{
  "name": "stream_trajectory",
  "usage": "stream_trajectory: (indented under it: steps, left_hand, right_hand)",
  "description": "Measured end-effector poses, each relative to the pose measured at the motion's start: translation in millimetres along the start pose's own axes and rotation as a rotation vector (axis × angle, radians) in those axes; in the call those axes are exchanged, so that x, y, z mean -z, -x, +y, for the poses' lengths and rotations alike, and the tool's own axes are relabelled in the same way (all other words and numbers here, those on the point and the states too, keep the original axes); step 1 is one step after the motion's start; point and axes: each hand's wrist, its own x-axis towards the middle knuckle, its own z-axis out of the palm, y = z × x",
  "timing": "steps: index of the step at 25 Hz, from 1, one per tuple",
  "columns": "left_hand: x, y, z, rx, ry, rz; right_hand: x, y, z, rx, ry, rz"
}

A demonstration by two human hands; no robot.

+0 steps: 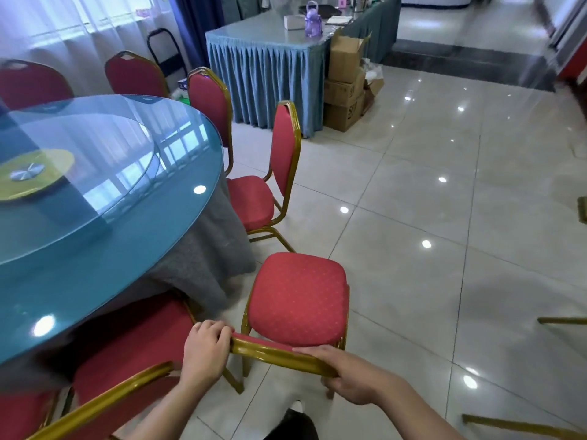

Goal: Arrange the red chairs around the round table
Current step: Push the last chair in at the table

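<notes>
Chair in hand (298, 300): head view, right in front, seat pointing away, its left front corner near the round table (79, 223) skirt.
Left hand (206, 347): wrapped tight round the left end of the gold backrest top rail.
Right hand (346, 373): clamped on the rail's right end.
Next move, I reckon: swing it left and nudge toward the table, slotting between the neighbour chair (127, 354) and the far chair (257, 198).
Hidden: chair's backrest and legs mostly out of sight.

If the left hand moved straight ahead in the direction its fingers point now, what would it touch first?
The left hand grips the held chair's backrest rail, fingers pointing forward and slightly right. Going straight on, it would probably meet that chair's red seat cushion first, though depth is hard to judge.
</notes>
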Motion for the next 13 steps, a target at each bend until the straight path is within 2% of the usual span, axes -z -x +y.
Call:
stream_trajectory:
  steps: [5,8,9,11,13]
  left_hand:
    - [-27,16,56,0.141,-0.017,0.011]
    - [-41,9,92,0.333,-0.042,-0.092]
    - [-44,2,101,0.336,-0.061,-0.120]
    - [-55,-11,116,0.236,-0.081,-0.166]
    - [-67,-18,128,0.167,0.000,-0.183]
  right_hand:
    - [58,13,44,-0.023,0.103,-0.060]
    - [95,15,74,-0.066,0.181,-0.064]
    - [107,15,85,-0.079,0.205,-0.058]
    - [131,20,111,-0.127,0.285,-0.032]
    - [145,27,135,-0.192,0.313,0.020]
